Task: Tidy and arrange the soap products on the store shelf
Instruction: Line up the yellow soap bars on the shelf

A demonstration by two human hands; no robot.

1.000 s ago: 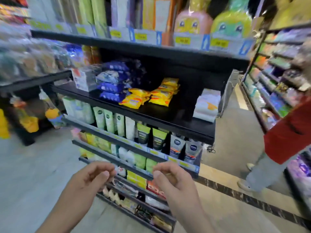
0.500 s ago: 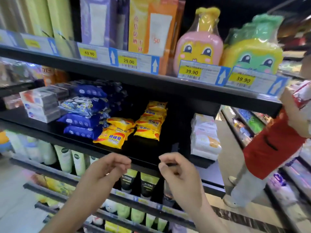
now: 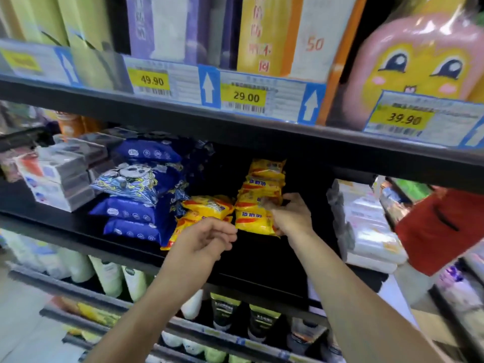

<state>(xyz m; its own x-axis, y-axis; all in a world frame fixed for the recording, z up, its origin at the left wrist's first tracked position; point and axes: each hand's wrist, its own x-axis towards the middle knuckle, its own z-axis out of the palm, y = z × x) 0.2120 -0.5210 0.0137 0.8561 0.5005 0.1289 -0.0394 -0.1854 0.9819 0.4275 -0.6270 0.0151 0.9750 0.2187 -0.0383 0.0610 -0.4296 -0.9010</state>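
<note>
A: Your right hand is in at the yellow soap stack on the middle shelf, fingers curled onto the right edge of the lower packs. Looks like a grip, though blur hides which pack.

B: And the left?

A: Your left hand hovers in front of the loose yellow packs, thumb and fingers drawn close, nothing held that I can see. Those packs lie askew, just beside the blue packs.

B: How do I do this cleanly?

A: My read: steady the tall stack with the right, square its edges, then bring the loose ones over with the left. Lift rather than drag; the wrappers look slippery and the stack may slump.

B: Room?

A: Bare black shelf in front of the stack and to its right, before the white packs. The upper shelf overhangs close above, so keep your knuckles low. A person in red stands to your right
</note>
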